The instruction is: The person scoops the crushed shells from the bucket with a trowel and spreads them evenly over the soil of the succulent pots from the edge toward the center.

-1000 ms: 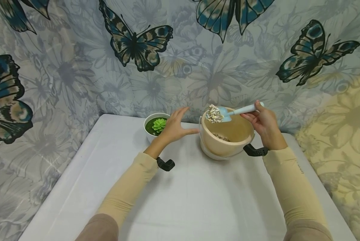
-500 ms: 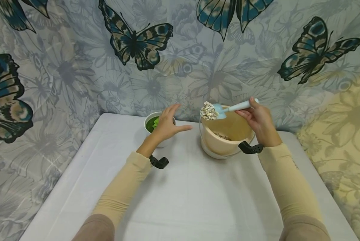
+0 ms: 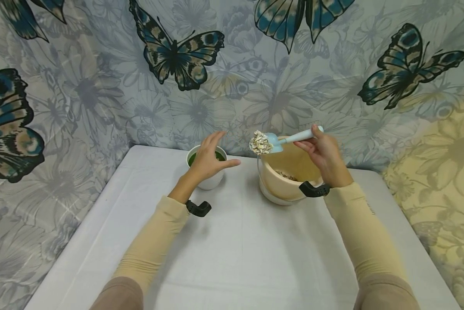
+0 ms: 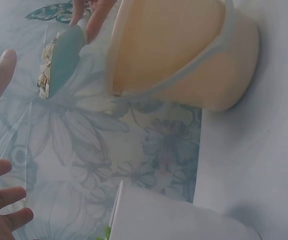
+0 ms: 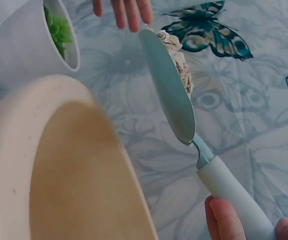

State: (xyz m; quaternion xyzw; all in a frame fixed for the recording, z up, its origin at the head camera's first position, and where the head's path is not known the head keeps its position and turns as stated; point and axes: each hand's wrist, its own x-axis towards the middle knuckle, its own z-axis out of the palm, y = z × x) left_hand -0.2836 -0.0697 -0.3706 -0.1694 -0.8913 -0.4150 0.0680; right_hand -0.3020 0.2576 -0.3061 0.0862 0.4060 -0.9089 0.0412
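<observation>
My right hand (image 3: pixel 326 157) grips the pale handle of a light blue hand trowel (image 3: pixel 275 144). Small whitish-brown pieces, like shells or chips, are heaped on its blade (image 5: pixel 168 82). The trowel is above the left rim of a cream bucket (image 3: pixel 274 185), which has more of these pieces at its bottom. My left hand (image 3: pixel 206 161) holds nothing; its fingers and thumb are spread over the front of a white pot (image 3: pixel 211 183). A green succulent in that pot shows in the right wrist view (image 5: pixel 58 31) but is mostly hidden by my hand in the head view.
A white-covered table (image 3: pixel 232 254) carries the pot and bucket near its back edge. Behind it hangs a butterfly-patterned cloth (image 3: pixel 200 107). The bucket's thin handle (image 4: pixel 194 70) hangs down along its side.
My right hand has carried the loaded trowel left, from over the bucket's opening to its left rim. My left hand has moved left, and now covers the succulent.
</observation>
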